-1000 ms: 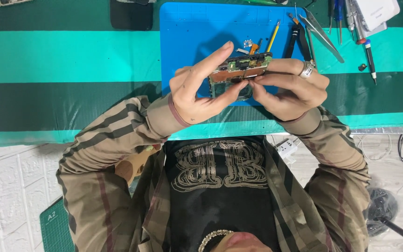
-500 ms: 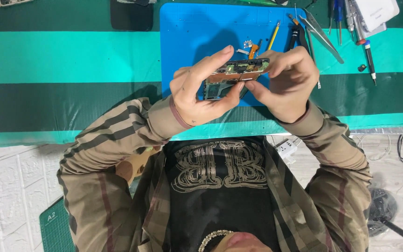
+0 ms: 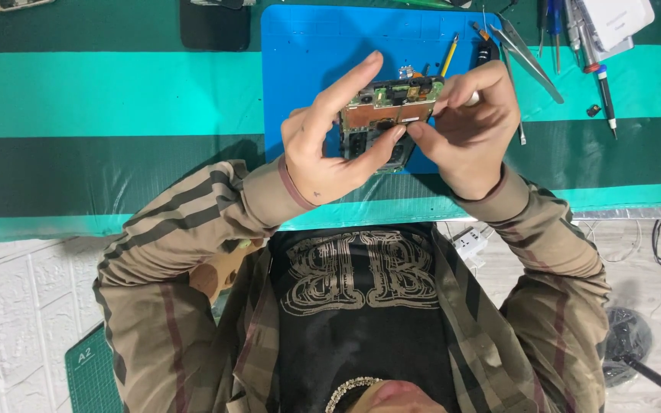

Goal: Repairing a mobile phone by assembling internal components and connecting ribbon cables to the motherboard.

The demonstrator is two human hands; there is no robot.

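Observation:
Both my hands hold a small green and copper circuit board point(image 3: 392, 103) above a blue work mat point(image 3: 307, 46). My left hand point(image 3: 327, 149) pinches the board's left end, index finger stretched along its far edge and thumb under it. At the board's right end my right hand point(image 3: 472, 130) grips with fingertips on the near edge. Below the board an opened dark phone body point(image 3: 376, 151) lies on the mat, partly hidden by my fingers.
Tweezers point(image 3: 531, 50), screwdrivers point(image 3: 600, 86) and a yellow tool point(image 3: 450, 55) lie at the mat's right on the green striped table cover point(image 3: 116, 92). A dark flat object point(image 3: 216, 24) sits top left, a white box point(image 3: 618, 17) top right. A power strip point(image 3: 468, 243) lies on the floor.
Both hands have carried the board a little farther out over the mat and turned it, so its face shows more. My right hand's fingers shifted along its edge.

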